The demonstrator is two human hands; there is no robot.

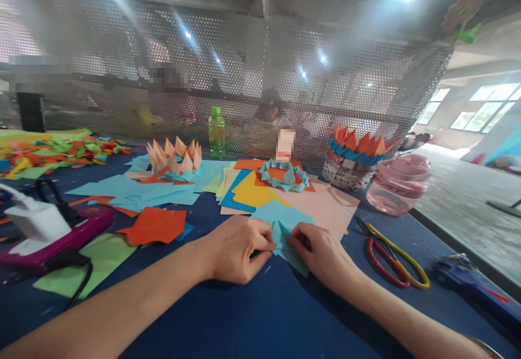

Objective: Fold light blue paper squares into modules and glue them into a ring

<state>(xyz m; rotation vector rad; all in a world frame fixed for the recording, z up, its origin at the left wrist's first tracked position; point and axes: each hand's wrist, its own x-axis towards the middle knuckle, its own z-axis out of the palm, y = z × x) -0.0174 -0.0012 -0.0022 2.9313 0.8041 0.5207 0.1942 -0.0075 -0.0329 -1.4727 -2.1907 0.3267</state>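
Left hand: your left hand [238, 250] is shut tight, with the fingertips pinching the near left side of the light blue paper [283, 219].

Right hand: your right hand [315, 253] is pinching the same paper from the right side.

Paper: it is in the middle of the table, between your hands. It has a pointy fold, and your fingers hide some of it.

Under it: a peach paper sheet [325, 209] lies just past your hands.

Made so far: far away stand an orange paper crown [174, 161], a blue paper ring [284, 177], and a woven basket [348, 174] with an orange and blue top.

Not made yet: many flat paper sheets [244, 193] lie in a pile. A big heap of paper bits [61, 155] sits far left.

Near right: red and yellow scissors [391, 261] lie on the blue table [228, 315].

Far right: a pink jar [399, 185].
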